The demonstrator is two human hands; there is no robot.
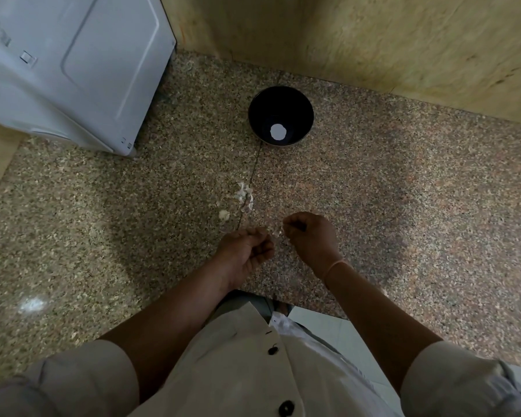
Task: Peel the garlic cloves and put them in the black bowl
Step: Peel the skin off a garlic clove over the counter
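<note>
- Cream shirt point(238, 356) and rolled sleeves fill the near edge, and both forearms reach out over the speckled stone counter point(403, 206).
- Just past the counter's front edge, the left hand point(247, 251) and right hand point(310, 233) sit close together, fingertips nearly meeting.
- The right hand's fingertips pinch a pale sliver point(279, 232), either garlic skin or a small clove; it is too small to tell which. The left hand is curled, and I cannot tell whether it holds anything.
- This looks like the peeling step, with skin being pulled away between the two hands.
- Once bare, the clove needs a forward reach to the black bowl point(254, 106), which stands well apart, straight ahead. A white spot on the bowl's floor may be glare or a clove.
- Skin scraps point(245, 195) lie between the hands and the bowl. A whitish lump point(223, 215) just to their left is possibly another clove.
- A white appliance point(73, 70) stands at the far left and a wooden wall point(373, 40) runs behind the bowl. Neither blocks the reach.
</note>
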